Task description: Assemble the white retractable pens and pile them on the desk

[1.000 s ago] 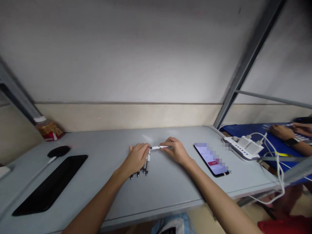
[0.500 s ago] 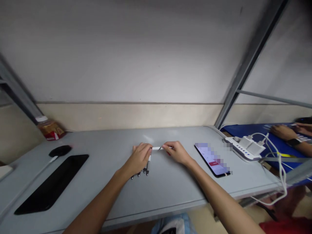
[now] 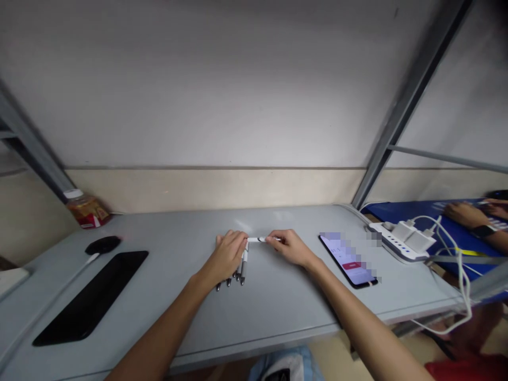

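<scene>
While both forearms reach across grey table (image 3: 278, 312), left hand (image 3: 226, 256) palm-down, fingers curled over pen bundle (image 3: 238, 272); right hand (image 3: 289, 247) fingertips pinching white pen (image 3: 257, 239), held level between hands.

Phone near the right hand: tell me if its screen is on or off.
On. The phone shows a lit pale screen with a red bar, lying flat on the table.

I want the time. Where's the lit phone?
Head view, right side: the phone lies on the table between the right hand and the power strip.
</scene>
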Demonstrator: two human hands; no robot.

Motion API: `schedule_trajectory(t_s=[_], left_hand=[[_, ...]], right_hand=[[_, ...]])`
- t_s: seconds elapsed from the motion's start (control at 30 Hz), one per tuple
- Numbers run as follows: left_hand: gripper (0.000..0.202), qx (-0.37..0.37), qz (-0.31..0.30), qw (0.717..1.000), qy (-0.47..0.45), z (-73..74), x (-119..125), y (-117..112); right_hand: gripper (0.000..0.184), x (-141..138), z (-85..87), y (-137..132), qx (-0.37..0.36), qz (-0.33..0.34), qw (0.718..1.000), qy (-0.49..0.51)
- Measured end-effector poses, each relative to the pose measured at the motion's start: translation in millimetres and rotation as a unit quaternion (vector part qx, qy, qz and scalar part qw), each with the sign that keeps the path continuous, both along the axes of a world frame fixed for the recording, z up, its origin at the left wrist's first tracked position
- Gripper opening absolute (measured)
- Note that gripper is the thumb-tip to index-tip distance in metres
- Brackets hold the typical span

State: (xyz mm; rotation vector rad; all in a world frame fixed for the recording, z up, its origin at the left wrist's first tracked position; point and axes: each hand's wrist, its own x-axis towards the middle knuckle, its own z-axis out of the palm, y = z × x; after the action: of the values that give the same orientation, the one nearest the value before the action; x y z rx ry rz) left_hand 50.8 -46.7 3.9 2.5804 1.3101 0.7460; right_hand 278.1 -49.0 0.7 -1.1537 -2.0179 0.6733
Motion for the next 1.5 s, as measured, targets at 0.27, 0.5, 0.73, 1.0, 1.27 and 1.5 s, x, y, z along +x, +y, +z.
schedule_trajectory(t_s=[0.27,0.5,0.73,1.0,1.27,1.5], left_hand=[[0.031,0.003,-0.002,1.000,0.005,-1.9,-0.6,1.5],[0.030,0.003,0.017,1.000,0.007,-6.1,-1.3,3.3],[0.030,-0.007,0.005,1.000,0.009,-6.5,-1.2,1.8],[0.030,-0.002,0.009,1.000,-0.005,-4.3,-0.2,1.8],[0.030,-0.015,0.024,1.000,-0.010,-2.4,-1.9,2.2],[0.028,-0.012,0.019,1.000,-0.015,-4.3,-2.2,2.2]], right_hand=[[0.019,-0.8,1.1,-1.0,0.025,0.016,0.999,0.015],[0.035,-4.1,-3.7,-1.7,0.029,0.009,0.999,0.022],[0.033,-8.0,-4.2,-0.3,0.028,-0.011,0.999,-0.018],[0.027,-7.0,-4.7,-2.3,0.028,-0.011,1.000,-0.008],[0.026,-10.0,-6.7,-3.5,0.058,-0.020,0.998,-0.001],[0.024,-10.2,-5.8,-2.0,0.061,-0.036,0.997,-0.003]])
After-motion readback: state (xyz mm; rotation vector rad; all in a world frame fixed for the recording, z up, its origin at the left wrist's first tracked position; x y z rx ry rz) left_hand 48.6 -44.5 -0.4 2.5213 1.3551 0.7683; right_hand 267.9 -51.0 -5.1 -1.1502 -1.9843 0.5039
